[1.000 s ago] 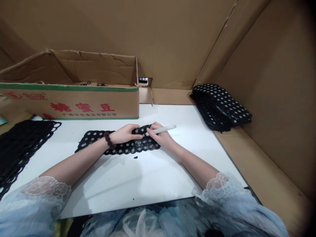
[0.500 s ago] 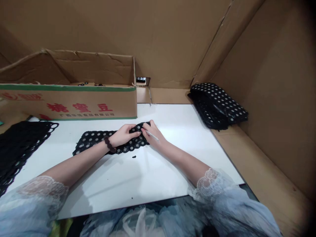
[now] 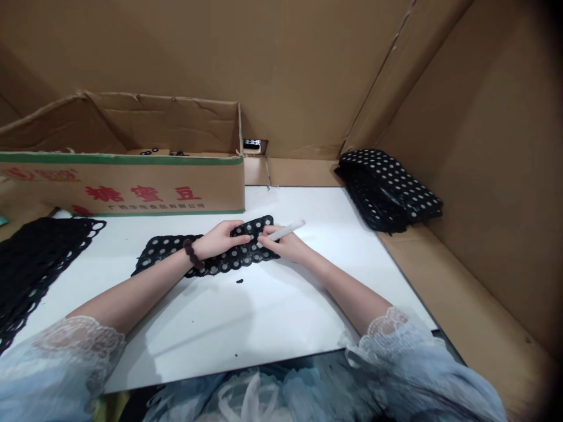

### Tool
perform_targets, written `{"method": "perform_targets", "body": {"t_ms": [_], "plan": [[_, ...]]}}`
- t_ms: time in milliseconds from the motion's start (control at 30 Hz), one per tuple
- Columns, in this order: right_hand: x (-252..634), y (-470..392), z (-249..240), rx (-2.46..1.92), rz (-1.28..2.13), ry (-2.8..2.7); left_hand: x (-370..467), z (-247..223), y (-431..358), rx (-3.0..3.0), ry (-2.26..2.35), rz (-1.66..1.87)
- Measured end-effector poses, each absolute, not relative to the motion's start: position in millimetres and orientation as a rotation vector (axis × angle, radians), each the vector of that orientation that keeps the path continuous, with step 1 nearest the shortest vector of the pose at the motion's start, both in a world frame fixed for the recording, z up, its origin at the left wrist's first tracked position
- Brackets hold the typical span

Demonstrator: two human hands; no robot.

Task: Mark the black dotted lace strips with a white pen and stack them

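A black strip with pale round dots and a scalloped edge (image 3: 163, 245) lies on the white tabletop (image 3: 211, 328). My left hand (image 3: 220, 239) rests over its middle, thumb and fingers gripping the upper part. At the strip's right end, my right hand (image 3: 284, 241) is closed round a white pen-like stick (image 3: 288, 229). The stick's lower end points down at the dots, and its upper end slants up to the right. Just below the strip sits a small black scrap (image 3: 240, 281).
An open cardboard box (image 3: 167, 181) with black rings inside stands at the back left. Black lace-edged pieces (image 3: 35, 258) lie at the left. Folded dotted black material (image 3: 391, 187) rests at the back right. Cardboard walls (image 3: 290, 76) rise behind and at the right.
My right hand has shifted slightly right and down, and the white stick has swung so its upper end points up to the right. More of the strip's right end shows.
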State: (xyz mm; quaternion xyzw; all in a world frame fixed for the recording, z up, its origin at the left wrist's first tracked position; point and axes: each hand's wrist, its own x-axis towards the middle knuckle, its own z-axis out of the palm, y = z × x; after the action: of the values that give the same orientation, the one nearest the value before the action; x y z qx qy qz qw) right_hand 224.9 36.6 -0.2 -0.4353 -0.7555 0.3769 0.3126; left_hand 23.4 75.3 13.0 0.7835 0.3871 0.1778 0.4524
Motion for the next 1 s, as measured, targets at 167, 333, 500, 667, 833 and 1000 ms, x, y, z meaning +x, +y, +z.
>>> {"method": "perform_targets", "body": {"t_ms": [167, 333, 500, 667, 833, 1000], "plan": [[223, 37, -3, -1.099, 0.973, -1.960, 23, 20, 78, 2.049, 0.960, 0.320], [222, 38, -7, -1.058, 0.965, -1.971, 24, 19, 77, 1.980, 0.964, 0.156], [217, 36, -8, -1.035, 0.836, -2.076, 25, 16, 71, 1.881, 0.960, 0.288], [210, 38, -16, -1.046, 0.496, -2.208, 27, 9, 63, 1.731, 1.007, 0.408], [203, 44, -27, -1.145, 0.316, -2.172, 29, 5, 60, 1.763, 1.036, 0.529], [207, 45, -15, -1.229, 0.511, -2.072, 28, 14, 64, 2.003, 1.058, 0.447]]}}
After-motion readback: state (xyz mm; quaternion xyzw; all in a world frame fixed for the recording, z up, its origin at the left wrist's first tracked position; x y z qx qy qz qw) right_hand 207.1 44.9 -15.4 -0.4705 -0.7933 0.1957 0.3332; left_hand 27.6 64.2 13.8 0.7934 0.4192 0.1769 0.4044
